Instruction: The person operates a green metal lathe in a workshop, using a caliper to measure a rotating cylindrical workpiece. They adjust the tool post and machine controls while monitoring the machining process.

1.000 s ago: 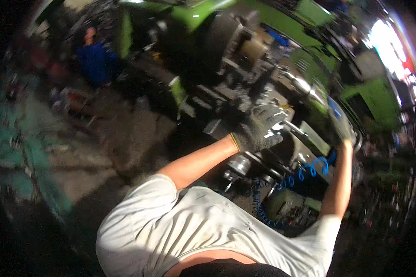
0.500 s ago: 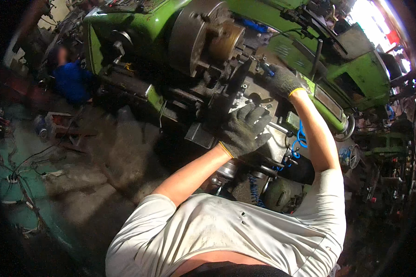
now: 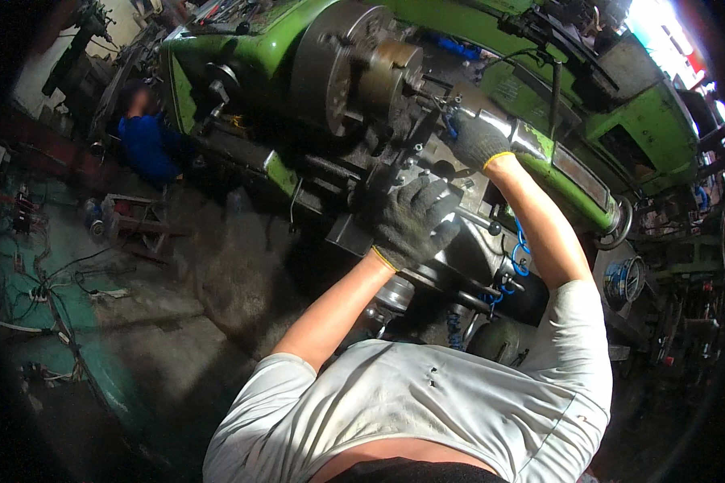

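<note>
Both my hands wear dark knit gloves with yellow cuffs. My right hand [image 3: 477, 140] is closed around a blue air gun [image 3: 449, 122], its tip pointing at the ring-shaped metal workpiece [image 3: 388, 79]. A large round chuck [image 3: 324, 71] on a green lathe [image 3: 254, 50] grips that workpiece. My left hand [image 3: 415, 221] lies over the tool post [image 3: 415, 171] and carriage, fingers spread, next to a lever with a ball end [image 3: 494, 229]. The palm hides what is under it. A blue coiled hose [image 3: 521, 241] hangs below my right forearm.
A handwheel [image 3: 619, 224] sits at the lathe's right end. At the far left a person in blue [image 3: 147, 149] is low beside the machine. Cables [image 3: 50, 298] trail over the green floor, near a small reddish metal stand [image 3: 141, 221].
My right hand has moved left with the air gun, closer to the chuck and workpiece. The left hand stays on the carriage, shifted slightly. The whole view has turned a little.
</note>
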### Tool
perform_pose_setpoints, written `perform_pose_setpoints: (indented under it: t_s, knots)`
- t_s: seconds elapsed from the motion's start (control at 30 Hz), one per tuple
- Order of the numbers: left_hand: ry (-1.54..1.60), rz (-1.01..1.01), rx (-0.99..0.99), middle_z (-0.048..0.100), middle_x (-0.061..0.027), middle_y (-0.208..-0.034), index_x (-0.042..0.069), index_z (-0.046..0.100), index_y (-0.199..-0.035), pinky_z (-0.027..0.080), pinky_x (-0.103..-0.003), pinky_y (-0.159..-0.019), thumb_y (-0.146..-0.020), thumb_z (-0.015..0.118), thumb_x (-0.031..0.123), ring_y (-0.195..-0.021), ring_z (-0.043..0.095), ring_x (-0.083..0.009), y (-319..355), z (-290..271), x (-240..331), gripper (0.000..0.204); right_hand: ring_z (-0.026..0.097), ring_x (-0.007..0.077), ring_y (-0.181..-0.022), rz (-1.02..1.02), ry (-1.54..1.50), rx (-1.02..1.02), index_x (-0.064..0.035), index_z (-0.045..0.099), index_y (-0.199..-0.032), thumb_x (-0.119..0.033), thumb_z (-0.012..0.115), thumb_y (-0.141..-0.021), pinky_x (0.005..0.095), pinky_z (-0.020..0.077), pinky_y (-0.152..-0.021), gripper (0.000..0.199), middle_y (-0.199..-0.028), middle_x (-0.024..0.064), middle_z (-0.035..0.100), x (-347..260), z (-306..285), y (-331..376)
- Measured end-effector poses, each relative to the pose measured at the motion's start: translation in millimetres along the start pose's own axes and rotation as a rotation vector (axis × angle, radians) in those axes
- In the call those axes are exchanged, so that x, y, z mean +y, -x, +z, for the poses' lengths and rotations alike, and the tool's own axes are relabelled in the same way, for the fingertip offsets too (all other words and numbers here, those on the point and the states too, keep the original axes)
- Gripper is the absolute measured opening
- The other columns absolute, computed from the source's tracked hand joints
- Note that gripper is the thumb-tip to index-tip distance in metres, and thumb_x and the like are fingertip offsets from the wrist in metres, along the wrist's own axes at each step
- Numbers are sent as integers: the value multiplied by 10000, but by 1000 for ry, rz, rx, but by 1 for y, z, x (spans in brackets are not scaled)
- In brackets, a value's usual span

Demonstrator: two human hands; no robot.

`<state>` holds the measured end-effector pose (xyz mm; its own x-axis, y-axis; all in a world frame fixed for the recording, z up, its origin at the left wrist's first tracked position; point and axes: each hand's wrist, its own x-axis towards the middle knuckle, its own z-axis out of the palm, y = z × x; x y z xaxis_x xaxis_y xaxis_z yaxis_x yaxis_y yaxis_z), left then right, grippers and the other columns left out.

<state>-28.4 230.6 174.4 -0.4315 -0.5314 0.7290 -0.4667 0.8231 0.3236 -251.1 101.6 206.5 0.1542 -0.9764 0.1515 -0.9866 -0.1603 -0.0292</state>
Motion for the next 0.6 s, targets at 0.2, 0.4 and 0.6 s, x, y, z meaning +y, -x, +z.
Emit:
perform_pose_setpoints:
  t_s: [0.2, 0.4, 0.6]
  knots:
    - [-9, -4, 19, 584, -103, -1359, 174, 616, -1277, 456, -518, -1020, -856, 732, 354, -1277, 540, -355, 0, 0, 0, 472, 709, 435, -984, 54, -67, -84, -96, 624, -1301, -380, 675, -930, 531, 546, -845, 470, -1068, 255, 720, -4, -19, 1]
    - [-25, -8, 27, 591, -112, -1344, 177, 626, -1251, 463, -511, -990, -836, 734, 307, -1249, 551, -359, -3, -2, 3, 448, 700, 387, -927, 77, -487, -203, -72, 661, -1218, -415, 626, -983, 470, 538, -827, 417, -969, 215, 707, 36, -31, -11]
    - [-59, -15, 10, 594, -113, -1342, 162, 630, -1230, 463, -504, -993, -833, 721, 293, -1237, 554, -348, -4, -2, 1, 427, 556, 154, -793, 190, -684, -351, -83, 693, -1098, -465, 500, -1068, 360, 494, -746, 429, -872, 53, 616, 75, -37, -29]
